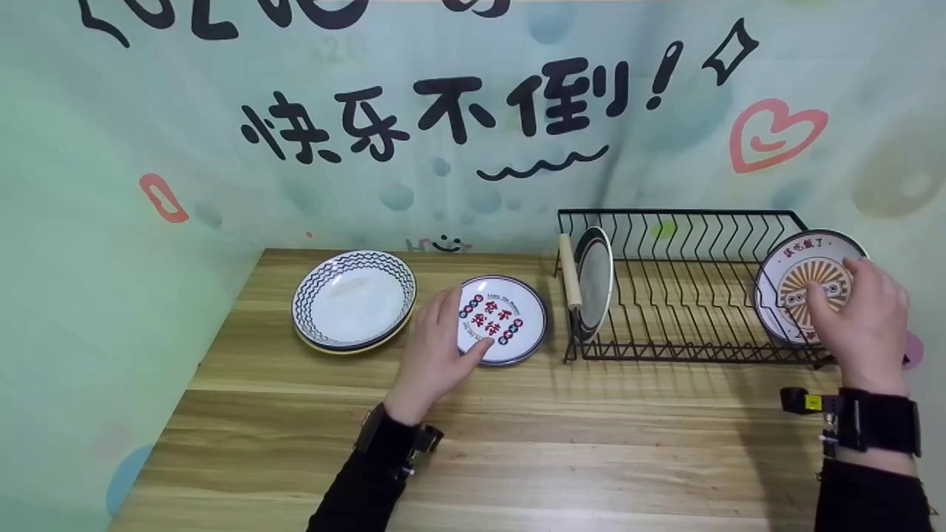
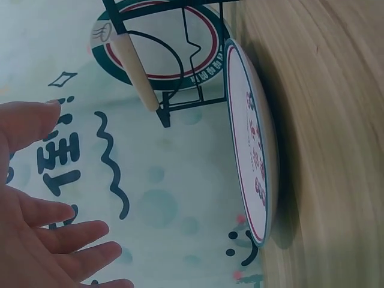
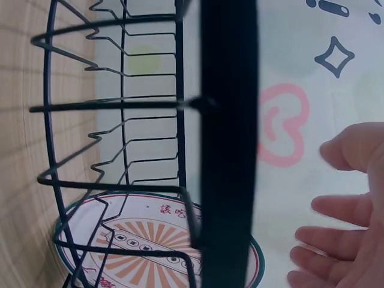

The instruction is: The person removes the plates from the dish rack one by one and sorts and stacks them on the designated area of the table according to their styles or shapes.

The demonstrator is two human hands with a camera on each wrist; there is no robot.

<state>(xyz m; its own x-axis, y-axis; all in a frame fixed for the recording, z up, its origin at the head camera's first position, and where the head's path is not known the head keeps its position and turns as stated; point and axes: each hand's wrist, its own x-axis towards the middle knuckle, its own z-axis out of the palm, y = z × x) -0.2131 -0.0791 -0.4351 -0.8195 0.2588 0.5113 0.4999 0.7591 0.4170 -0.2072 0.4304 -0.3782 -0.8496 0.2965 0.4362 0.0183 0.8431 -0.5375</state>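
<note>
Hands at two plates, one flat, one racked.
Left hand (image 1: pixel 436 347) rests open-fingered on the lettered plate (image 1: pixel 510 314); right hand (image 1: pixel 861 314), fingers spread loose, touches the sunburst plate (image 1: pixel 794 284) in the dish rack (image 1: pixel 687 295).

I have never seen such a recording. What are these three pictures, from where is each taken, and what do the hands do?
A person works with two bare hands, wearing three cameras. The head view looks down on a wooden table. The other two views come from cameras strapped to each wrist. The left hand rests its fingers on a small printed plate lying flat, beside stacked zigzag-rimmed plates. The right hand touches a sunburst plate standing at the right end of a black wire dish rack. Another plate stands at the rack's left end. Neither hand plainly grips anything.
</note>
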